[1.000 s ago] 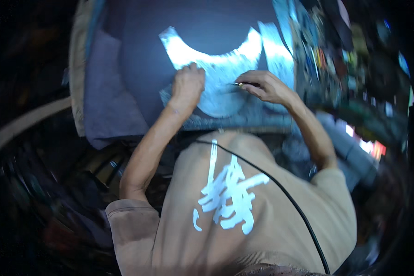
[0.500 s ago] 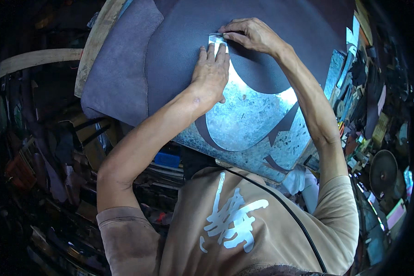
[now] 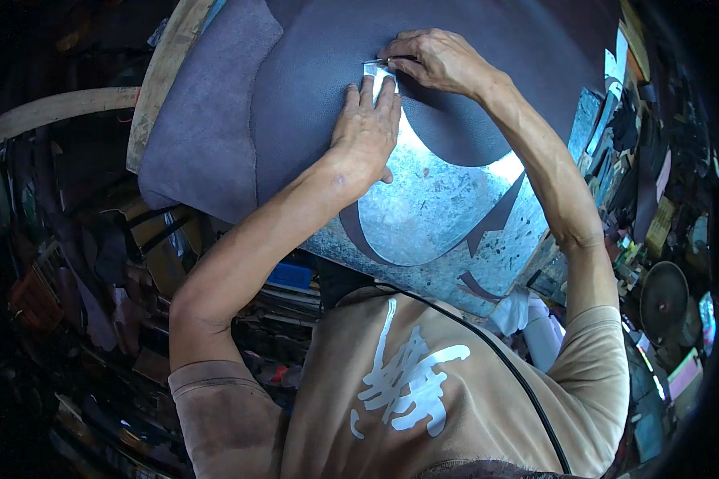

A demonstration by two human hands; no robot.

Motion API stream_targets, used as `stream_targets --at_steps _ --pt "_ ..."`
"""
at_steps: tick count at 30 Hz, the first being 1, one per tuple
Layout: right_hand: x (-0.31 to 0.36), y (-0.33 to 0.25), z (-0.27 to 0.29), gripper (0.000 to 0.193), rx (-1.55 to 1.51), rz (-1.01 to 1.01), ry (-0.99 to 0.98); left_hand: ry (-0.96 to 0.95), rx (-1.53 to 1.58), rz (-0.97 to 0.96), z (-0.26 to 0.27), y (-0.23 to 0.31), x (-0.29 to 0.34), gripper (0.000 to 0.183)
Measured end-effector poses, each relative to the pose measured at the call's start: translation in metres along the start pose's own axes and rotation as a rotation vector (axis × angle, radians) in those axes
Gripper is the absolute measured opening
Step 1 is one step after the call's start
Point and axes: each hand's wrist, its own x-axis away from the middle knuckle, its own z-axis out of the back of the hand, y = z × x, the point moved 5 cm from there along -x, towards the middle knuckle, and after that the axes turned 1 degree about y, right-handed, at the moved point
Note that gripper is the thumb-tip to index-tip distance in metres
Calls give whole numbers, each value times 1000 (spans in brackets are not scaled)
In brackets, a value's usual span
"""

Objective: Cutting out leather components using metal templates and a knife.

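Note:
My left hand (image 3: 366, 128) lies flat, fingers spread, on the narrow upper end of a shiny metal-looking template (image 3: 423, 184), which widens toward me into a rounded shape. Around it spreads a large sheet of dark purple-brown leather (image 3: 319, 48). At the template's far end, my right hand (image 3: 439, 60) pinches a small thin metal tool (image 3: 375, 61). The tool's tip meets the template's top edge; the rest of it is hidden in the fingers, so its kind cannot be made out.
The leather's left part (image 3: 200, 120) shows a paler, rougher face. Pointed leather scraps (image 3: 495, 223) lie on the speckled metal tabletop (image 3: 431, 279). Wooden boards (image 3: 160, 88) edge the far left. Cluttered tools and offcuts fill the right, near a round dark disc (image 3: 665, 295).
Both hands keep nearly the same places. The tool in my right hand sits at a slightly different angle across the template's far end.

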Motion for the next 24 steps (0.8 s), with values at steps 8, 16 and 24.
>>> stream_targets --at_steps 8,16,24 --pt "5 5 1 26 15 3 -8 66 49 -27 0 -1 1 118" --pt "23 29 9 28 32 -91 -72 58 42 -35 4 0 1 118" --pt "26 38 5 28 40 -98 -33 64 34 -40 2 0 -1 118"
